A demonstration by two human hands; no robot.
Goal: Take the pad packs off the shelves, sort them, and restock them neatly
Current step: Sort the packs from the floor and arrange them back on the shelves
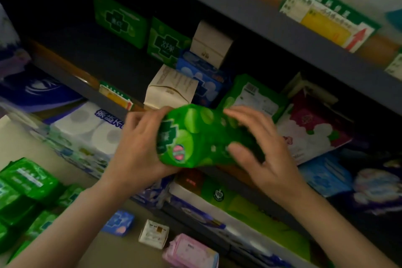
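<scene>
Left hand (139,148): grips the left end of a green pack (195,137), thumb over the top, fingers curled beneath
Right hand (258,148): fingers spread and fairly straight, resting on the pack's right side, thumb low against it
Green pack: held in the air between both hands, in front of the middle shelf (261,22), printed face toward the camera, somewhat squeezed
Behind it: another green pack (254,93) lies tilted on the shelf, label side up, beside a red-and-white pack (311,124)
Further back: two green boxes (121,19) stand upright in the dark; beige boxes (171,89) and a blue pack (202,76) lean together
Below left: tissue rolls (95,126) in wrap
Floor (26,143): stacked green packs (24,189) at left; a small blue pack (118,223), a white box (154,234) and a pink pack (189,250) lie apart
</scene>
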